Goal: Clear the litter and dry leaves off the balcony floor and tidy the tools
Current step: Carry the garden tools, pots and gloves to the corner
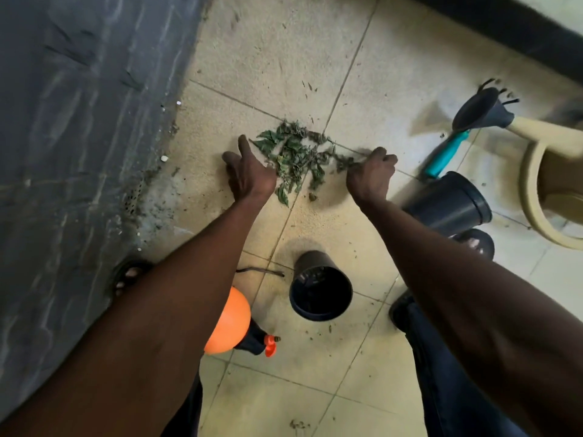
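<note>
The left hand (249, 171) lies spread, fingers straight, at the left edge of the dry leaves (296, 156) heaped on the tiled floor (271, 58). The right hand (372, 175), fingers curled, pinches leaves at the pile's right edge; right of it lie a black pot (451, 203) and a teal-handled tool (444, 154).

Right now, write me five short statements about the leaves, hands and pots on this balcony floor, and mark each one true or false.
1. The pile of dry leaves lies on the tiled floor between both hands. True.
2. The left hand holds the orange sprayer. False: it rests open beside the leaves; the sprayer lies untouched.
3. The right hand has its grip on some leaves. True.
4. The black pot near the sprayer is packed with leaves. False: it looks nearly empty.
5. A teal-handled tool lies right of the leaves. True.
</note>
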The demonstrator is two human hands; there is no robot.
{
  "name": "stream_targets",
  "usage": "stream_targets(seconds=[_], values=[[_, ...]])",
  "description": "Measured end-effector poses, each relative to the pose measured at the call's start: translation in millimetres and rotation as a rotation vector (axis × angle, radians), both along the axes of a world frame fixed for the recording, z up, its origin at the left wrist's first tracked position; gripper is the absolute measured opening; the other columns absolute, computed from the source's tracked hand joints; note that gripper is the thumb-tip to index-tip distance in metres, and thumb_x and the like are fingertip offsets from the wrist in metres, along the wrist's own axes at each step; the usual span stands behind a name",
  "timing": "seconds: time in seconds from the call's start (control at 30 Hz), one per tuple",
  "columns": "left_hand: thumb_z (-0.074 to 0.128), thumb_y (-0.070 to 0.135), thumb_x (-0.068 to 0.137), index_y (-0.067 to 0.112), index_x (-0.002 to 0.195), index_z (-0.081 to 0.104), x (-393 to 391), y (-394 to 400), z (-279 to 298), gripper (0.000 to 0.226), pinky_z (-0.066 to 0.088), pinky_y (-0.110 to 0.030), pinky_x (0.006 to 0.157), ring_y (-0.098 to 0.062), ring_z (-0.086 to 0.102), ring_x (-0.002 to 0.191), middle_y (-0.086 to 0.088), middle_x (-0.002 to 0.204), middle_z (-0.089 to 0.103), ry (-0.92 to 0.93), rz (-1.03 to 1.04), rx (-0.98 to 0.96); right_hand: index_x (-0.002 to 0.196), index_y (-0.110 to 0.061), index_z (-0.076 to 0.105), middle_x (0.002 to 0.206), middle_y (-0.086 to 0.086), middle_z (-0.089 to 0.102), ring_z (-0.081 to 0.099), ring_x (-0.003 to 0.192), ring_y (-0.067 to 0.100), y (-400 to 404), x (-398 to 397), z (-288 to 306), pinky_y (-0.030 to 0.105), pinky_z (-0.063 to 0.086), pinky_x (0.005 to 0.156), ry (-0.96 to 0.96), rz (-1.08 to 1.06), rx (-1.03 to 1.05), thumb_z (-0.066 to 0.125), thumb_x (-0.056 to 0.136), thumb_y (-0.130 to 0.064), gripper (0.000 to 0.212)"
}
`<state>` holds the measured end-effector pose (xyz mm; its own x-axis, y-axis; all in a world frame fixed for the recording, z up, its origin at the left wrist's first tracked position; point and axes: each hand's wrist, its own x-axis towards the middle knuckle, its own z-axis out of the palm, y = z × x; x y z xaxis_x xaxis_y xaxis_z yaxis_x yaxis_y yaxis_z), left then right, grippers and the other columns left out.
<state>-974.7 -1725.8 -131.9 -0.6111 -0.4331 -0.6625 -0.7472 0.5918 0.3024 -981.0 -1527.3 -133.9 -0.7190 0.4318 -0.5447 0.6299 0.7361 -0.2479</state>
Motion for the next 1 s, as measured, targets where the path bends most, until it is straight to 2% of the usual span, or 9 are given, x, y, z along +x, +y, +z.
stream_targets(seconds=[0.13, 0.23, 0.37, 0.47, 0.6, 0.73, 0.83, 0.93, 1.0], values=[[0.057, 0.000, 0.087, 0.025, 0.154, 0.018, 9.7, 12.3, 3.3, 0.082, 0.042, -0.026, 0.080, -0.023, 0.046, 0.123, -0.009, 0.148, 0.032, 0.021, -0.039, 0.159, 0.132, -0.004, 0.040, 0.134, 0.018, 0.034, 0.045, 0.114, 0.029, -32.3, -0.1, -9.5, 0.040, 0.048, 0.101, 0.015, 0.178, -0.209, 0.057, 0.088, -0.002, 0.047], [0.055, 0.001, 0.089, 0.022, 0.152, 0.026, 21.7, 15.0, 8.2, 0.073, 0.044, -0.025, 0.083, -0.020, 0.050, 0.120, -0.008, 0.146, 0.039, 0.082, 0.177, 0.187, 0.139, -0.006, 0.037, 0.138, 0.018, 0.033, 0.046, 0.117, 0.033, -52.8, -3.1, -3.1, 0.036, 0.050, 0.096, 0.091, 0.394, -0.318, 0.060, 0.087, -0.008, 0.058], [0.037, -0.001, 0.091, 0.017, 0.148, 0.033, 36.0, 6.5, 15.5, 0.060, 0.046, -0.029, 0.085, -0.025, 0.053, 0.118, -0.013, 0.146, 0.042, 0.059, 0.548, 0.270, 0.155, -0.022, 0.005, 0.159, 0.021, -0.005, 0.011, 0.144, 0.043, -55.9, -22.3, -2.6, 0.059, 0.042, 0.103, 0.018, 0.745, -0.183, 0.086, 0.066, -0.019, 0.121], [0.032, 0.000, 0.092, 0.015, 0.142, 0.043, 43.9, 3.5, 16.5, 0.053, 0.054, -0.037, 0.090, -0.026, 0.059, 0.109, -0.015, 0.139, 0.050, 0.031, 0.728, 0.361, 0.154, -0.034, -0.005, 0.160, 0.015, -0.018, 0.000, 0.147, 0.039, -63.7, -43.0, -4.2, 0.068, 0.034, 0.104, -0.094, 0.881, -0.134, 0.091, 0.060, -0.035, 0.135], [0.031, -0.001, 0.096, 0.008, 0.132, 0.052, 45.1, 1.7, 10.7, 0.043, 0.057, -0.035, 0.083, -0.031, 0.060, 0.114, -0.023, 0.132, 0.056, -0.004, 0.964, 0.493, 0.154, -0.039, 0.012, 0.160, 0.014, -0.002, 0.013, 0.142, 0.038, -77.3, -43.2, -5.4, 0.062, 0.043, 0.099, -0.086, 1.048, -0.067, 0.083, 0.069, -0.041, 0.111], [0.037, -0.003, 0.092, 0.010, 0.122, 0.059, 50.9, 1.4, 10.6, 0.040, 0.056, -0.027, 0.061, -0.026, 0.066, 0.106, -0.022, 0.117, 0.065, -0.036, 1.054, 0.494, 0.146, -0.025, 0.040, 0.154, 0.016, 0.021, 0.029, 0.135, 0.039, -81.2, -19.3, -10.8, 0.046, 0.056, 0.083, 0.090, 1.158, -0.034, 0.060, 0.093, -0.024, 0.056], [0.038, -0.003, 0.093, 0.003, 0.125, 0.057, 54.2, 1.5, 15.6, 0.038, 0.057, -0.028, 0.068, -0.024, 0.066, 0.107, -0.019, 0.113, 0.066, -0.048, 1.104, 0.563, 0.129, -0.010, 0.054, 0.135, 0.016, 0.040, 0.046, 0.116, 0.035, -78.4, -10.2, -19.3, 0.044, 0.056, 0.079, 0.120, 1.182, -0.056, 0.051, 0.097, -0.018, 0.033], [0.040, -0.005, 0.092, -0.001, 0.120, 0.058, 56.0, 2.7, 22.1, 0.034, 0.056, -0.032, 0.077, -0.022, 0.065, 0.098, -0.016, 0.106, 0.064, -0.064, 1.104, 0.599, 0.123, -0.009, 0.054, 0.123, 0.013, 0.046, 0.054, 0.097, 0.028, -72.2, -9.7, -21.8, 0.044, 0.055, 0.077, 0.093, 1.104, -0.101, 0.042, 0.100, -0.020, 0.028], [0.044, -0.002, 0.092, -0.002, 0.110, 0.060, 55.7, 4.8, 24.9, 0.023, 0.055, -0.033, 0.075, -0.021, 0.064, 0.094, -0.015, 0.104, 0.062, -0.073, 1.114, 0.635, 0.114, -0.005, 0.060, 0.116, 0.012, 0.052, 0.056, 0.091, 0.023, -69.0, -12.1, -21.3, 0.035, 0.054, 0.079, 0.094, 0.976, -0.142, 0.047, 0.099, -0.017, 0.023]])
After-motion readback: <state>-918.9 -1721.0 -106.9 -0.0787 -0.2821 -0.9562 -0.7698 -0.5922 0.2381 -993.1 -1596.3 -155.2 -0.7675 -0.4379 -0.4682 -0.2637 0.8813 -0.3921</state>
